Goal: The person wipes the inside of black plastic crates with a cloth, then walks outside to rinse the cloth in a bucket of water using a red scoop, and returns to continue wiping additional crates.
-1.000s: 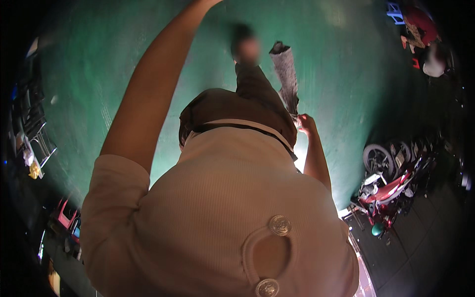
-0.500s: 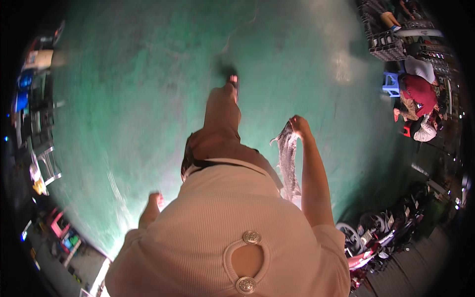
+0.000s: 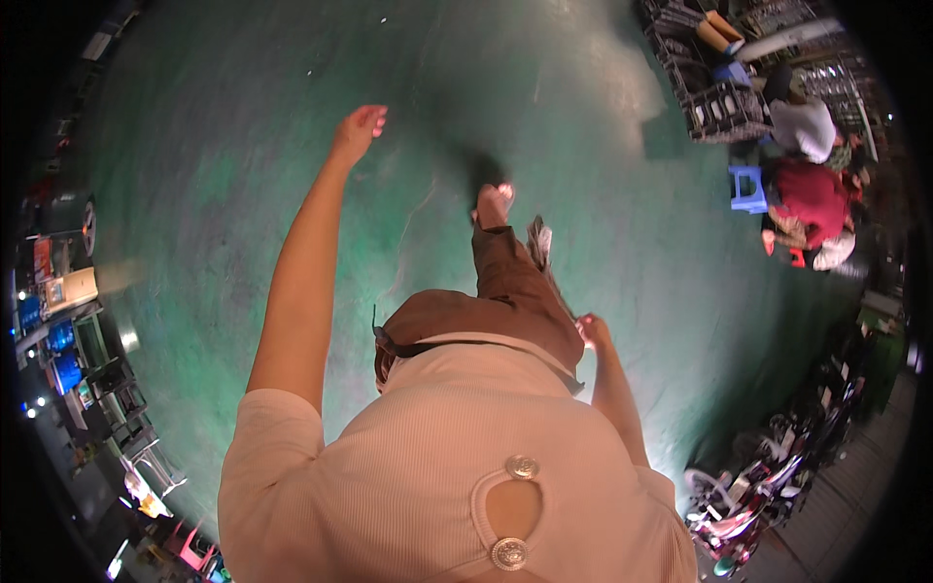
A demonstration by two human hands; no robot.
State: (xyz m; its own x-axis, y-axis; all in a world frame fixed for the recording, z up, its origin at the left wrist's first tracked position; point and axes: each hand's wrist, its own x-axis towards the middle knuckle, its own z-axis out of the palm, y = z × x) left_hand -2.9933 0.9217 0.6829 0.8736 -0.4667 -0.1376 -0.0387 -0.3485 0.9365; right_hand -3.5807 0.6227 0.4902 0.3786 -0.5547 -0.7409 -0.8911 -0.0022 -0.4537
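Left hand (image 3: 358, 131): empty, fingers loosely spread, swung forward over the green floor (image 3: 214, 175) as in a walking stride; right hand (image 3: 591, 330): low at the hip, grip indiscernible, beside the brown trousers (image 3: 505, 291); seated people (image 3: 807, 185) well apart, right.

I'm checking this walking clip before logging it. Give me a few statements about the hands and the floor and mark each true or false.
1. The left hand is swung out ahead over the green floor, holding nothing. True.
2. The right hand hangs low beside the brown trousers. True; whether its grip holds anything cannot be told.
3. The floor is bare grey concrete. False: it is green.
4. Two people sit at upper right, near a blue stool. True.
5. The dark crates stand at lower left. False: they stand at upper right.
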